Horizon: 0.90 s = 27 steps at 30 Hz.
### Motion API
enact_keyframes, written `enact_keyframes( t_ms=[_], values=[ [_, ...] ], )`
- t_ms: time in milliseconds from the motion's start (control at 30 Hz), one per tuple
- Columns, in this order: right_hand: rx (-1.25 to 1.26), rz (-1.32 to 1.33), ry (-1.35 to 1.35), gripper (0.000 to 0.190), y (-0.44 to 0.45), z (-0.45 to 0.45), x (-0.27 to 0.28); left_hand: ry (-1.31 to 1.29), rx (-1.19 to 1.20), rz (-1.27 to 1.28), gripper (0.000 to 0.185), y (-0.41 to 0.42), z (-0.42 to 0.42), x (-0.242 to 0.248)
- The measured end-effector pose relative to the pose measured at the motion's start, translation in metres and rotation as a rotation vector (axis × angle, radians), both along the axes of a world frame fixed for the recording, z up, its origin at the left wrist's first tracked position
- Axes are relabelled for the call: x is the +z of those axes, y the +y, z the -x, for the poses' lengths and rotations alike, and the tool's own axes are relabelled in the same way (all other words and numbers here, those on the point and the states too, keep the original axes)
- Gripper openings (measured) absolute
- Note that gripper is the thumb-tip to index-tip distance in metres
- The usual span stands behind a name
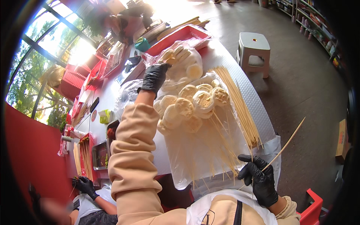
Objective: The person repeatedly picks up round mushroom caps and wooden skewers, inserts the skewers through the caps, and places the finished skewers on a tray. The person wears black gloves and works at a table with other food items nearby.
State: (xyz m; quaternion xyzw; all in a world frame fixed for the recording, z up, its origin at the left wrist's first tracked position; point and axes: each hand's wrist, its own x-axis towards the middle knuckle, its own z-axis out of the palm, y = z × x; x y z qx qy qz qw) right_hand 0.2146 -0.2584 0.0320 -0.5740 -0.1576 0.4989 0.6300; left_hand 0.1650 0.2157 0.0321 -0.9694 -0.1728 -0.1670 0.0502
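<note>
My left hand, in a black glove, reaches to the mouth of a clear plastic bag of pale round bread-like discs. Its fingertips touch the pieces there, but their grip is hidden. In my right hand, also black-gloved, are thin bamboo skewers; one long skewer slants up to the right, another stands nearly upright between the fingers. Between my hands, skewered pale discs lie heaped on a plastic-covered board, their sticks pointing towards me. A bundle of bare skewers lies along the board's right side.
A red tray and a teal container stand at the back. Metal trays and a red tray of skewers lie left, near another person's gloved hand. A white stool stands beyond the table's right edge.
</note>
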Motion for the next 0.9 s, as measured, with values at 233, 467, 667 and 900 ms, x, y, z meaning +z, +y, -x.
enact_keyframes(
  t_ms=[233, 467, 667, 900],
  values=[
    [-0.035, -0.019, 0.034, 0.033, -0.003, -0.008, -0.005, 0.606, 0.155, 0.079, 0.035, 0.010, -0.013, -0.003],
    [0.020, -0.017, 0.014, 0.033, 0.000, -0.004, -0.004, 0.396, 0.333, -0.068, 0.023, 0.029, -0.009, -0.042],
    [0.044, -0.046, 0.022, 0.034, -0.004, -0.005, -0.007, 0.004, 0.271, -0.183, 0.017, 0.035, -0.005, -0.057],
    [0.046, -0.038, 0.007, 0.034, -0.002, -0.002, 0.007, 0.367, 0.345, 0.260, 0.030, 0.016, -0.005, -0.019]
  ],
)
